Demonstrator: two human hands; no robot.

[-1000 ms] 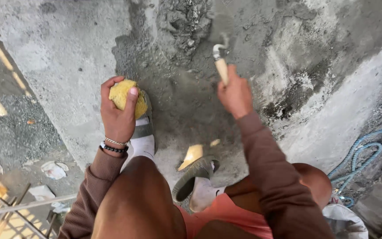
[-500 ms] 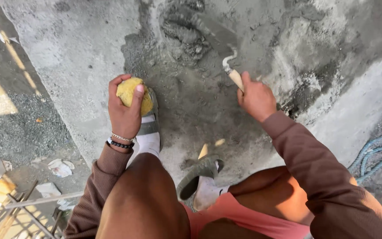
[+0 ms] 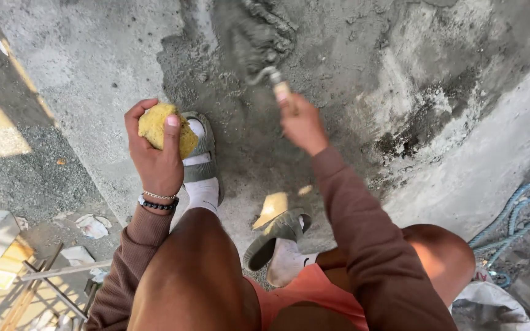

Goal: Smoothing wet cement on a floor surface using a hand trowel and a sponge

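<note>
Head view, looking down: two hands are at work over a rough grey concrete wall (image 3: 93, 67). The left hand (image 3: 154, 153) is wrapped tight round one yellow sponge (image 3: 157, 125), thumb across its front, held just above the left foot. Two bracelets (image 3: 157, 201), one pale and one of dark beads, sit on that wrist. The right hand (image 3: 303, 125) is closed round the wooden handle of one trowel (image 3: 274, 83), whose blade is blurred against a patch of wet dark mortar (image 3: 259, 37). Two grey slippers (image 3: 203, 159) over white socks show below, the right one tipped on its side. One blue rope (image 3: 522, 211) lies coiled at the right edge.
</note>
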